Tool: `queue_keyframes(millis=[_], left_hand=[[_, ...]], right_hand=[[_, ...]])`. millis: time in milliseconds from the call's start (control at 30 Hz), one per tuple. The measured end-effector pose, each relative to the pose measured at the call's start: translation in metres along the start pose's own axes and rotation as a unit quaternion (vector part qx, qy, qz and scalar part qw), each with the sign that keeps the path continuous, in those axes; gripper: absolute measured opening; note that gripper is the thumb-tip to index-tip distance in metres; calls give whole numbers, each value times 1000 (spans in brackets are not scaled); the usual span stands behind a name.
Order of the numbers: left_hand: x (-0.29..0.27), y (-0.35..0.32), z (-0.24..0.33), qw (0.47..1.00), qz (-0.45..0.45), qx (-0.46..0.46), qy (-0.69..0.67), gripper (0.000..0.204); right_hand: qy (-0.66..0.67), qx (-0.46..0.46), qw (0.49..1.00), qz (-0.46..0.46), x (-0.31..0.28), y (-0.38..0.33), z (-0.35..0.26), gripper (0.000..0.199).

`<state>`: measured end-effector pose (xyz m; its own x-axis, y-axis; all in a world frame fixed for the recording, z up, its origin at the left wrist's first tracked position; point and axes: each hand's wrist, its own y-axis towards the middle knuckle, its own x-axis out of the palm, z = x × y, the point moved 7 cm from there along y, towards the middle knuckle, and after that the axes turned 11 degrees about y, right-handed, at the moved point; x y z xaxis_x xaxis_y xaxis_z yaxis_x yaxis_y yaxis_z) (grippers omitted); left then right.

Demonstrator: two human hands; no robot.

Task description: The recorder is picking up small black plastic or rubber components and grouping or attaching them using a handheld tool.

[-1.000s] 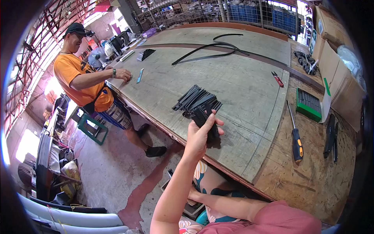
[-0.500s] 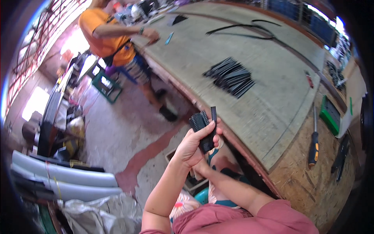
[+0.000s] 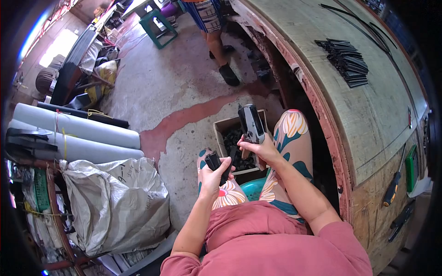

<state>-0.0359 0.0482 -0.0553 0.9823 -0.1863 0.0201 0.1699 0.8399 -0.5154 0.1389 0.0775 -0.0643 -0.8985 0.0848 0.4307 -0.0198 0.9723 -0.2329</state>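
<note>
Left hand (image 3: 214,178) and right hand (image 3: 260,148) are near each other but apart, each clamped on something. To the right spreads a broad worktable (image 3: 338,108) with a greyish wooden top and a chipped reddish edge. Between the knees (image 3: 292,123) shows an open brown cardboard box (image 3: 226,125). A loose pile of narrow, flat black strips (image 3: 346,63) lies on the worktable. Right hand grips a black-and-silver handheld tool (image 3: 251,123) over the box; left hand grips a small bundle of short black pieces (image 3: 213,161)
</note>
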Motion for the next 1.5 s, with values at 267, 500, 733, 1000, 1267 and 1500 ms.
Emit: queue_keyframes(millis=[267, 500, 733, 1000, 1267, 1500], left_hand=[[8, -10, -5, 998, -10, 29, 53, 20], [10, -17, -5, 998, -52, 28, 10, 18], [6, -25, -8, 999, -40, 21, -2, 21], [-26, -24, -65, 1000, -23, 10, -11, 32], [-14, -26, -59, 967, -130, -100, -196, 41], [34, -69, -32, 750, -407, -237, -466, 39]], right_hand=[[20, 2, 1000, -5, 8, -29, 3, 20], [-36, -4, 999, 30, 13, -44, -5, 20], [-102, -8, 993, 67, 15, -52, -5, 22], [-7, -42, 994, 101, 21, -59, -31, 20], [10, -7, 997, 74, 28, -64, -36, 29], [4, -29, 996, 78, 26, -65, -41, 29]])
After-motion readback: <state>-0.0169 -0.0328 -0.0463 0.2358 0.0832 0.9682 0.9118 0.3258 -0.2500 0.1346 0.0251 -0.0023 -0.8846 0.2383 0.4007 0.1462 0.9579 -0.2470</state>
